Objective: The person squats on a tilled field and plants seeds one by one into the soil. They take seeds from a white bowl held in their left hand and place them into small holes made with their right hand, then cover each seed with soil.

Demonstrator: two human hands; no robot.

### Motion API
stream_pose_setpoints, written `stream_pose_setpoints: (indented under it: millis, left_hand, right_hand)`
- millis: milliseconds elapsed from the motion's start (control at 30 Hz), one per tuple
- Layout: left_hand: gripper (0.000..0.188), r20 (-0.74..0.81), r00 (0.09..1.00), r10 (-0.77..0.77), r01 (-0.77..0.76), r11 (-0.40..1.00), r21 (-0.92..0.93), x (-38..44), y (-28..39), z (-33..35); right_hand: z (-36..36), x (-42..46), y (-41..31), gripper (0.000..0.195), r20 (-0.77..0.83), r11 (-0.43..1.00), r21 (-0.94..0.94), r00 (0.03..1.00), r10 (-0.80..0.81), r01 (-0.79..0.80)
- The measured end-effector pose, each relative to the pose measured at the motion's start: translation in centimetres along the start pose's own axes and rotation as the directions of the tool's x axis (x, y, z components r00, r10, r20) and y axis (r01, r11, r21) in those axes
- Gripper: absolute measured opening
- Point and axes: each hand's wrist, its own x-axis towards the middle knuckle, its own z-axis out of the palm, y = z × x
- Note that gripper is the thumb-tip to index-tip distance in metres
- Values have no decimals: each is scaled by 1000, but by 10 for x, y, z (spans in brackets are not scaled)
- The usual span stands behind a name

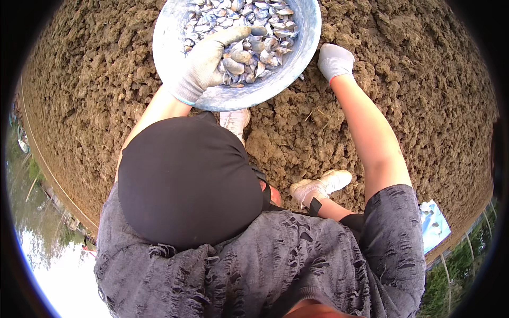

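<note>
A wide round basin (pixel 254 94), pale and smeared with blue, stands on the loose soil before me. It holds a heap of tapered cloves (pixel 238 55), apparently garlic, with blue stains. My left hand (pixel 203 57), in a pale knit glove, reaches over the near-left rim into the heap. Its thumb is stretched across the cloves; the other fingers are partly hidden among them, so I cannot tell if it grips any. Just right of the basin, my gloved right hand (pixel 336 60) is down at the soil. Its fingers are curled under and out of sight.
Clumpy tilled soil (pixel 401 79) spreads all around. My shoes (pixel 235 119) rest on it, one beside the basin. A bent knee in black cloth (pixel 187 179) rises near the left arm. A blue-and-white packet (pixel 434 226) lies right of me. A thin line (pixel 39 153) edges the plot.
</note>
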Motion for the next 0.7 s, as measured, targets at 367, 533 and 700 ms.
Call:
stream_pose_setpoints:
  millis: [367, 533, 700]
  left_hand:
    - [39, 40, 999, 28, -28, 1000, -3, 10, 2, -15]
    - [49, 112, 991, 76, -78, 997, 7, 3, 1, -19]
    - [64, 120, 990, 71, -77, 996, 47, -34, -3, -4]
  right_hand:
    - [18, 6, -9, 15, -124, 1000, -16, 992, 22, -24]
    - [33, 27, -13, 18, -170, 993, 95, 982, 87, -72]
    - [27, 10, -3, 26, -177, 987, 127, 977, 117, -95]
